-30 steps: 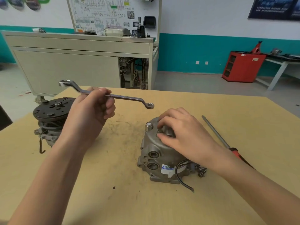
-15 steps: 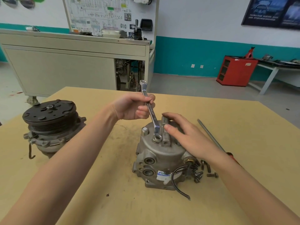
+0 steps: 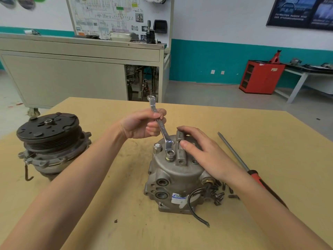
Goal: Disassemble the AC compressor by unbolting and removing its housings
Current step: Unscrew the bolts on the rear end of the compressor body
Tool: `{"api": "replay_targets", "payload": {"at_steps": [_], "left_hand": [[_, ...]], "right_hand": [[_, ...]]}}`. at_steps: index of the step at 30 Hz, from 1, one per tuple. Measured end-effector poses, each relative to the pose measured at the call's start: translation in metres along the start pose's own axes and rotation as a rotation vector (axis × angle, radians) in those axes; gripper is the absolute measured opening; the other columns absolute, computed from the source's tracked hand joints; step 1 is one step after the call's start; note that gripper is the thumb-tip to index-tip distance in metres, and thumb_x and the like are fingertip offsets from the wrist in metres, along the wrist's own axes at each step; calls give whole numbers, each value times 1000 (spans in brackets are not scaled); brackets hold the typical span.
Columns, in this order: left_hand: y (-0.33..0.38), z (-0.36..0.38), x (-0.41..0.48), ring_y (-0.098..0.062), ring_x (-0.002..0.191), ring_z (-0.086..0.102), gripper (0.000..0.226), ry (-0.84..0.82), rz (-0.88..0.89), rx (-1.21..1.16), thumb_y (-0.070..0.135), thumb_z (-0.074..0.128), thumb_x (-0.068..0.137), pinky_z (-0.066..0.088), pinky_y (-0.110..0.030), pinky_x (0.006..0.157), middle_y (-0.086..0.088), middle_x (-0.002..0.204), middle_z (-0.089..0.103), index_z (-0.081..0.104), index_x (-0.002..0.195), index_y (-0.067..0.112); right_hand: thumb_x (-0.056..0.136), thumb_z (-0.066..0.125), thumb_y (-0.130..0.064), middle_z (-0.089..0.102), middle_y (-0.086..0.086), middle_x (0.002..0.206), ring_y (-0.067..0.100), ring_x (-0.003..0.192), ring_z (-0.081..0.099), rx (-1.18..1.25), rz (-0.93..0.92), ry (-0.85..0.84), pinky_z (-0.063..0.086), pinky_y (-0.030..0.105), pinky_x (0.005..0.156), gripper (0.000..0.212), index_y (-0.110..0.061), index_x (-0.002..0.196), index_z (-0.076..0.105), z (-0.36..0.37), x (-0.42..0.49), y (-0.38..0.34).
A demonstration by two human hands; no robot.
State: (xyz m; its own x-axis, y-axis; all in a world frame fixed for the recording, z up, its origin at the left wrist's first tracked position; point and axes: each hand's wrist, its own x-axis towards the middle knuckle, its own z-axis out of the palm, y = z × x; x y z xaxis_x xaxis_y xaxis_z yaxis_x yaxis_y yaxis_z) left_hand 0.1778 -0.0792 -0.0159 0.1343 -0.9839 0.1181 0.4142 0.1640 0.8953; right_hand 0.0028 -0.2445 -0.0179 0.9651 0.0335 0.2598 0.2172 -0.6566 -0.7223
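Grey cast-aluminium compressor housing (image 3: 177, 175) stands upright near the middle of the tan wooden bench (image 3: 270, 141), bolt end up for wrench access. Left hand (image 3: 142, 123) fingers are clenched round the shaft of a silver double-ended ring spanner (image 3: 161, 126), its lower ring seated over a bolt head (image 3: 170, 153) on top. Right hand (image 3: 201, 150) lies flat on the housing top, fingers released and pressing down, likely to steady it against turning. Loose dark bolts (image 3: 220, 194) sit just right of the base, kept together. Red-handled screwdriver (image 3: 252, 172) lies toward the right edge. Black-pulley second compressor (image 3: 50, 141) sits by the left edge, out of the way.
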Motion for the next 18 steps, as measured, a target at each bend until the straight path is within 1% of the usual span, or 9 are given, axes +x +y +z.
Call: {"api": "replay_targets", "payload": {"at_steps": [3, 6, 9, 10, 13, 15, 16, 18], "left_hand": [[1, -2, -5, -9, 52, 28, 11, -14, 38, 19, 12, 66, 89, 40, -16, 50, 0, 59, 33, 56, 84, 11], [0, -4, -9, -10, 53, 30, 10, -12, 40, 27, 11, 64, 90, 41, -16, 52, 1, 59, 37, 56, 85, 11], [-5, -4, -15, -9, 51, 30, 13, 57, 49, 16, 14, 69, 86, 41, -15, 50, 3, 58, 49, 57, 83, 12], [-7, -2, -18, -8, 51, 30, 14, 95, 68, 18, 15, 72, 84, 41, -16, 49, 3, 57, 50, 58, 81, 13], [-12, 11, -32, -7, 48, 32, 23, 242, 153, 43, 17, 79, 76, 37, -15, 46, 3, 55, 47, 57, 75, 13], [-20, 26, -47, -7, 46, 37, 28, 386, 231, 31, 18, 83, 71, 34, -16, 44, 2, 54, 44, 56, 72, 12], [-28, 37, -56, -8, 46, 38, 26, 484, 288, 28, 19, 82, 70, 34, -16, 44, 1, 55, 43, 57, 72, 12], [-49, 65, -70, -9, 48, 38, 6, 740, 464, 79, 18, 70, 77, 34, -17, 45, 1, 56, 43, 66, 76, 14]], "right_hand": [[95, 47, -35, 46, -14, 133, -1, 121, 42, 2, -1, 3, 31, 18, 99, 39, -33, 134, 42, 0, 0, 0], [95, 47, -35, 47, -14, 132, 0, 121, 42, 10, 4, 5, 32, 19, 100, 39, -33, 134, 43, 0, 0, 1], [95, 48, -34, 47, -14, 132, 1, 121, 42, 23, 3, 16, 33, 21, 102, 39, -33, 133, 43, 1, 0, 1], [95, 48, -34, 47, -13, 132, 1, 122, 43, 27, 4, 17, 33, 22, 102, 39, -33, 133, 44, 1, -1, 1], [95, 49, -33, 48, -12, 132, 2, 122, 43, 39, 1, 25, 33, 23, 103, 38, -32, 133, 44, 1, -1, 1], [95, 49, -32, 48, -12, 131, 2, 121, 43, 44, 1, 31, 33, 22, 102, 38, -32, 132, 45, 1, -1, 1], [95, 49, -31, 48, -12, 131, 2, 121, 43, 48, 2, 32, 33, 21, 101, 38, -32, 132, 45, 2, -1, 1], [95, 50, -30, 49, -13, 130, 0, 119, 43, 51, 1, 36, 33, 18, 98, 38, -32, 133, 45, 2, -2, 2]]}}
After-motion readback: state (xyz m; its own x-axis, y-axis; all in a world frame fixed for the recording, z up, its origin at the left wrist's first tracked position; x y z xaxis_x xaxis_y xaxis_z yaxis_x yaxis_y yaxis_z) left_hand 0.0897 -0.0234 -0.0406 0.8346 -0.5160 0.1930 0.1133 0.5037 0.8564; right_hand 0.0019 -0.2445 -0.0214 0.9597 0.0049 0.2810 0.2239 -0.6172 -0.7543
